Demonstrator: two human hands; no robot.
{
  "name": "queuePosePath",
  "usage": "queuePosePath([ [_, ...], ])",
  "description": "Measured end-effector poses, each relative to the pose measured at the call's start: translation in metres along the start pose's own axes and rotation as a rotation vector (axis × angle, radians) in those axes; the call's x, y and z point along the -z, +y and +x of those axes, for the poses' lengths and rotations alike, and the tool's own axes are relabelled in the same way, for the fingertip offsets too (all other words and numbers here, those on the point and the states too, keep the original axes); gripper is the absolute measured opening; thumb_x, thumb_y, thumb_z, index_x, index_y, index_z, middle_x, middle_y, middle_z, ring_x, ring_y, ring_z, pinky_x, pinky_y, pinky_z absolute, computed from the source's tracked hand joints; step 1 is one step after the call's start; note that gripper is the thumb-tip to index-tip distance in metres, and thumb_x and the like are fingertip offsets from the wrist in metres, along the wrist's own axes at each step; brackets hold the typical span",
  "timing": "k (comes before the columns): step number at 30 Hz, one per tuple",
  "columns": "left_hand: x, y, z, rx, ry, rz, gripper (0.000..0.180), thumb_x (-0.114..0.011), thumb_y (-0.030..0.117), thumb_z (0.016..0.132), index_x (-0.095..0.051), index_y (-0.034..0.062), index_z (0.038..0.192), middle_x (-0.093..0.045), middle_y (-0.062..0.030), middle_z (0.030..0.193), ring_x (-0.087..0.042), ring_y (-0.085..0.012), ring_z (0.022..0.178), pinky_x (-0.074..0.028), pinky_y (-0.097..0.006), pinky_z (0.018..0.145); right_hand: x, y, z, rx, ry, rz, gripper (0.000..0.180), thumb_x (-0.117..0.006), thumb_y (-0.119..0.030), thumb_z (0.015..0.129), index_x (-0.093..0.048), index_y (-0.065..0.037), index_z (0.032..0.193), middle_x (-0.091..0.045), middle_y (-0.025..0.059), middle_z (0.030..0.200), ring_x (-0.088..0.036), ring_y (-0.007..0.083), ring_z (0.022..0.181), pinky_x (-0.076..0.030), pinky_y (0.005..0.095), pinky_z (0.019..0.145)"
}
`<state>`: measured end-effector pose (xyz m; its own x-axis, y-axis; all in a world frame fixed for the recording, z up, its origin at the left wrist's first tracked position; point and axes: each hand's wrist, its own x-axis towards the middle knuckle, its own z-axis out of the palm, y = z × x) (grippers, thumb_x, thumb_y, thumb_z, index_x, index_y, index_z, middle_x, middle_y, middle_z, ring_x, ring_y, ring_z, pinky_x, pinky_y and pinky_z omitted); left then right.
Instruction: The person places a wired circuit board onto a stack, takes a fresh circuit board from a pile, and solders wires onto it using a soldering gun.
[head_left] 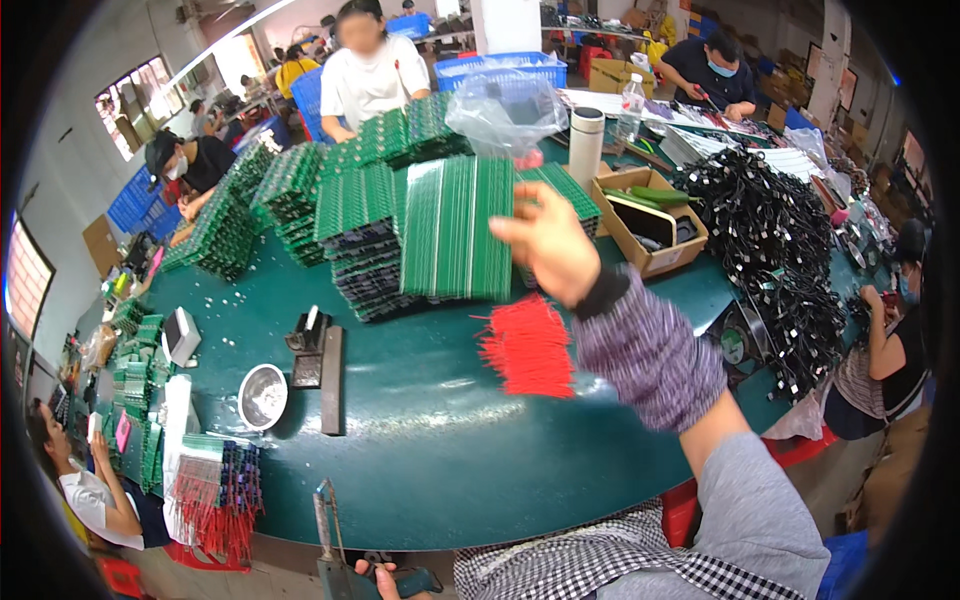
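My right hand (555, 245) reaches out over the table and pinches the right edge of a green circuit board panel (455, 230). The panel stands tilted in front of tall stacks of like panels (362, 240). At the lower edge of the view, my left hand (380, 582) is closed round a dark soldering gun (333, 560) with its thin metal tip upward; most of that hand is cut off. Below my right hand a pile of short red wires (527, 348) lies on the green table.
A metal bowl (262, 397) with white bits stands beside a dark metal fixture (331, 380). Wired boards (215, 490) lie at the left front edge. A cardboard box (650, 235), a flask (586, 140) and heaped black cables (765, 260) sit right. Several people work around the table.
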<state>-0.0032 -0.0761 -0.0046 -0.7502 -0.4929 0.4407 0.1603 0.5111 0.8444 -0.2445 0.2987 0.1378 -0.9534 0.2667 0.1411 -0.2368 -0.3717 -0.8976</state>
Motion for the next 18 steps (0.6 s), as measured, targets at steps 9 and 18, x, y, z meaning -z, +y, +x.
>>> queuePosePath([
  [9,-0.035,0.032,-0.014,0.449,-0.027,-0.652,0.023,-0.064,0.006,0.092,-0.062,-0.0034,0.113,-0.064,-0.0140,0.107,-0.059,-0.0212,0.091,-0.053,-0.037,0.078,0.007,0.126,-0.227,-0.595,0.285,0.199,0.045,-0.065,0.008,0.088,-0.042,-0.001,0.125,-0.058,0.0128,0.119,-0.062,0.0226,0.109,-0.054,0.0383,0.091],
  [18,-0.051,0.031,-0.017,0.395,-0.133,-0.516,0.031,-0.066,0.008,0.089,-0.059,-0.0024,0.117,-0.061,-0.0137,0.109,-0.058,-0.0196,0.090,-0.052,-0.035,0.082,0.018,0.125,-0.240,-0.402,0.043,-0.286,0.040,-0.069,-0.003,0.089,-0.048,0.003,0.122,-0.064,0.0120,0.107,-0.065,0.0180,0.097,-0.055,0.0312,0.083],
])
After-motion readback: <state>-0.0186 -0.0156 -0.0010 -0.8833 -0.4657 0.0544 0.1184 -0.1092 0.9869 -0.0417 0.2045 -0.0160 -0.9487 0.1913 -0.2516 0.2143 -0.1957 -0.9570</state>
